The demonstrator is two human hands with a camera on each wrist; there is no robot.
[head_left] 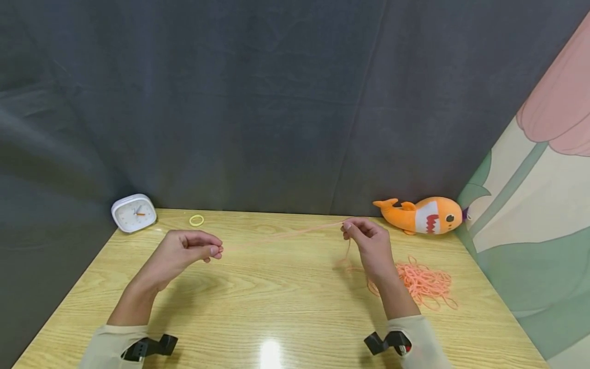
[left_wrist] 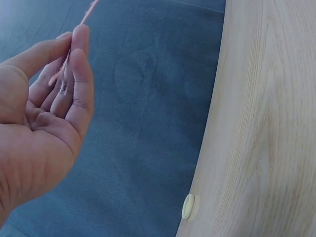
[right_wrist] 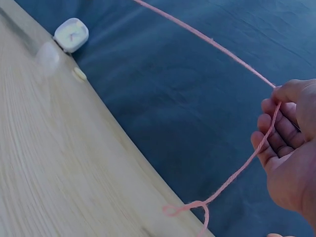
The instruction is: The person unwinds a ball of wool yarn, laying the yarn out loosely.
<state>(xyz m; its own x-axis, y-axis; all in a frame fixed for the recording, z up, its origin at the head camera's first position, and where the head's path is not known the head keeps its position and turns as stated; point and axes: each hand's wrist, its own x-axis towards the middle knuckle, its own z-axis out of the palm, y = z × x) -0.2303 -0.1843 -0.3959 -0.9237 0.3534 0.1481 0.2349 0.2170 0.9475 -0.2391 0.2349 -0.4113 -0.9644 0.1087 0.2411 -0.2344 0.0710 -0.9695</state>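
A strand of orange-pink yarn (head_left: 295,233) stretches between the two hands above the wooden table. My left hand (head_left: 191,248) pinches its end between thumb and fingertips; in the left wrist view a short tail of yarn (left_wrist: 58,74) shows below the pinch. With thumb and forefinger, my right hand (head_left: 369,241) pinches the strand farther along. From there the yarn (right_wrist: 239,170) hangs down in the right wrist view, with a small loop low on it. Beyond the right wrist, a loose tangled heap of the same yarn (head_left: 426,282) lies on the table, partly hidden by the forearm.
A white clock (head_left: 134,213) stands at the table's back left corner, with a yellow ring (head_left: 196,220) lying to its right. An orange plush shark (head_left: 421,215) rests at the back right. Dark cloth (head_left: 258,113) hangs behind the table (head_left: 258,312); a patterned curtain (head_left: 544,215) borders the right side.
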